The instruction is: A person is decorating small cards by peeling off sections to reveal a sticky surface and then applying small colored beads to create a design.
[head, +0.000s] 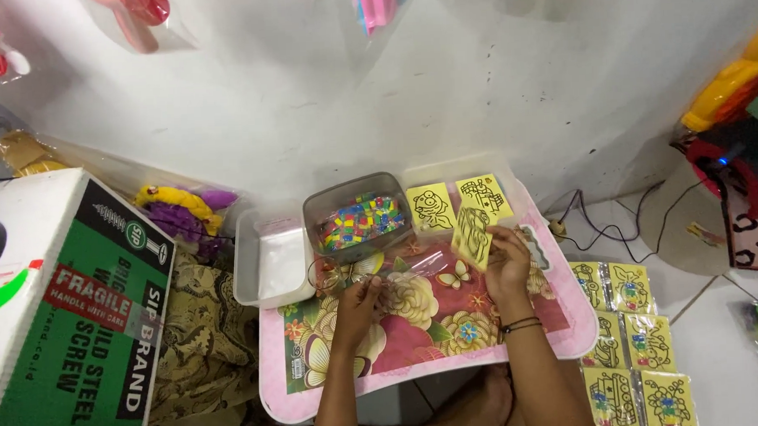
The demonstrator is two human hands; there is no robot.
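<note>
Right hand (507, 263) has a yellow picture card (472, 235) pinched at its lower edge, thumb on one side and fingers on the other, so that grip is closed on it. The card is held up a bit over the far right part of the flowered pink desk (568, 336), just in front of two more yellow cards (458, 203) lying flat by the back edge.

Left hand (358, 299) is curled around a clear plastic sleeve (402, 267) that stretches across toward the card. The fingers look closed on it, though the film is so see-through I can only just make out where it starts and ends.

Handling-wise, the card looks thin and very light, stiff enough to stay flat when held by one edge but easy to crease, so an edge or corner pinch like this one seems right, off the printed face. The sleeve is the fiddly one: floppy, slick, probably clingy. I'd hold it near its open mouth so it stays spread.

Around them: a grey tub of coloured bits (358, 218) right behind the hands, a white tray (271, 263) beside it, a green and white carton (72, 316) well off to the left, and rows of bagged cards (631, 338) on the floor to the right.
</note>
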